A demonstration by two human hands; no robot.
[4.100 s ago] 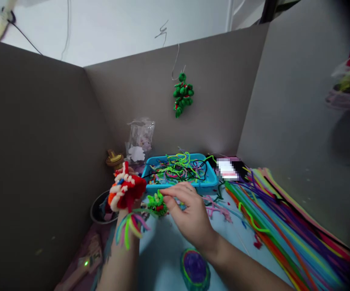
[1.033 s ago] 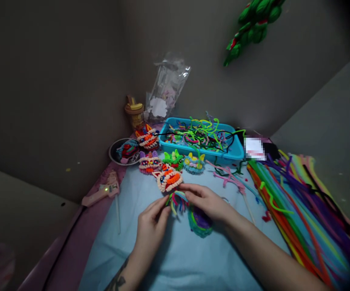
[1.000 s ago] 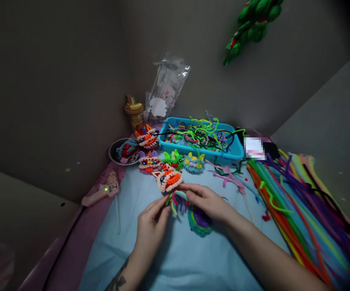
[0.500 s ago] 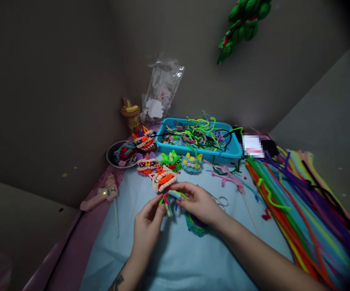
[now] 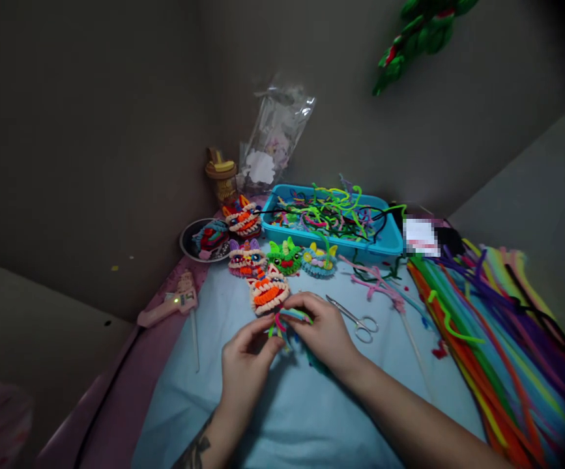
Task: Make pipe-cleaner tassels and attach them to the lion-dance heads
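Between my two hands is a small bundle of short pipe cleaner pieces (image 5: pixel 280 323) in green, pink and light blue. My left hand (image 5: pixel 250 352) pinches its left side between thumb and fingers. From the right, my right hand (image 5: pixel 322 332) closes on the blue and green part, its fingertips partly hidden. A teal pipe cleaner piece (image 5: pixel 317 362) lies on the table under my right hand, mostly covered. Just beyond my fingertips stands an orange and cream pipe cleaner animal head (image 5: pixel 269 293). Behind it sit a purple-eared head (image 5: pixel 247 258), a green head (image 5: pixel 284 256) and a blue and yellow head (image 5: pixel 319 260).
Scissors (image 5: pixel 360 322) lie right of my hands. A pink glue gun (image 5: pixel 172 306) rests at left. A blue basket (image 5: pixel 335 242) holds pipe cleaner scraps; a round bowl (image 5: pixel 184 246) stands left of it. Long pipe cleaners (image 5: pixel 487 345) cover the right side.
The view has shifted, so the table things sit a little further right. The scissors show more fully, and the teal piece is now more covered by my right hand. Both hands still hold the bundle.
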